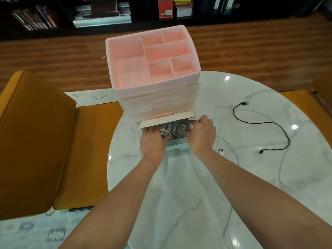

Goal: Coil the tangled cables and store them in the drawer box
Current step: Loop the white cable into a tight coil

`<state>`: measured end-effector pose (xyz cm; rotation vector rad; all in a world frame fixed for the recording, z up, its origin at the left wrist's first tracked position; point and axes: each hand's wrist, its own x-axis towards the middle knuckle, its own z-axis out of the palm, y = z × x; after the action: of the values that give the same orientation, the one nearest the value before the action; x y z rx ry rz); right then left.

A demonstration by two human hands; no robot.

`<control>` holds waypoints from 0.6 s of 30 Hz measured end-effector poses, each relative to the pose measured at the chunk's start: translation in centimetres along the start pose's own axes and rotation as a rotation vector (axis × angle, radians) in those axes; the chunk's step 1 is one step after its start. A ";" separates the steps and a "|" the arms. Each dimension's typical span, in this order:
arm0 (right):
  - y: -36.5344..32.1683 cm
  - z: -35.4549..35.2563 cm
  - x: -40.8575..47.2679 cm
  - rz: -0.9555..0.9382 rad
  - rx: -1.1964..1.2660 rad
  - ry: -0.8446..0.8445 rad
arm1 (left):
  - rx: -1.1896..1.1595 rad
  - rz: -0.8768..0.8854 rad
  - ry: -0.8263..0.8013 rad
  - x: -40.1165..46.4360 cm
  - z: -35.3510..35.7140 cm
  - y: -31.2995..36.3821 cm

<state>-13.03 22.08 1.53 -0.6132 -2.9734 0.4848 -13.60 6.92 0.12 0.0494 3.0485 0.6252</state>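
Note:
A pink and white drawer box (154,72) stands on the round marble table (251,177). Its bottom drawer (175,141) is pulled out toward me and holds coiled white cables (173,129). My left hand (152,142) lies on the drawer's left side, fingers reaching in onto the white coils. My right hand (202,134) reaches in from the right, its fingers curled over a white coil at the drawer's right end. A loose black cable (265,123) and a loose white cable (231,141) lie uncoiled on the table to the right.
An orange cushioned seat (36,141) sits left of the table, and another orange seat (305,99) shows at the right. A patterned rug (36,232) covers the floor. Dark shelves with books (161,9) line the far wall.

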 end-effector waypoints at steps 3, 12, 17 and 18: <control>0.1 0.1 0.1 0.001 -0.026 0.007 | -0.017 -0.003 0.007 0.0 0.0 0.0; 0.0 0.9 0.3 -0.050 -0.171 -0.034 | -0.014 -0.022 -0.015 0.2 0.2 0.1; 0.4 0.7 -0.1 -0.042 -0.021 -0.018 | -0.082 -0.065 -0.015 0.0 -0.1 0.4; 0.5 0.5 -0.3 -0.040 0.032 -0.006 | -0.105 -0.075 -0.010 -0.1 -0.1 0.5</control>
<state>-12.63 22.22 0.91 -0.5499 -2.9711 0.5313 -13.51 7.38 0.43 -0.0641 2.9857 0.7756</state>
